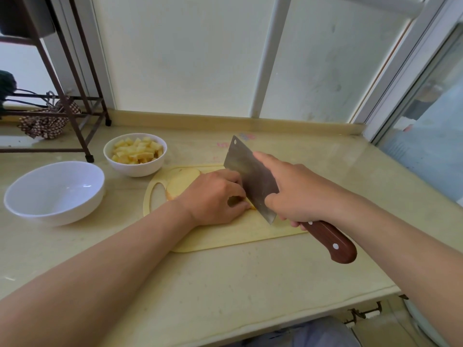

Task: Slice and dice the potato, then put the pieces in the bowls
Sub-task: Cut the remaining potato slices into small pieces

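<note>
The potato (182, 182) lies on the cutting board (225, 237), a pale flat piece. Its long axis seems to run from the far left toward the near right, and much of it is hidden under the left hand (215, 196). That hand presses down on it, fingers curled at the near-right end, where a yellow bit shows. The cleaver (250, 176) stands just right of those fingertips, its blade crossing the potato's length. The right hand (298, 194) grips the wooden handle, forefinger laid along the blade. The left hand is therefore nearer the potato, and I judge the next cut falls beside its knuckles.

A small bowl (135, 170) of diced pieces and a large bowl (62, 214) sit on the bench (225, 284), left of the board. Faint pink marks on the far bench cannot be read, and no brand shows
</note>
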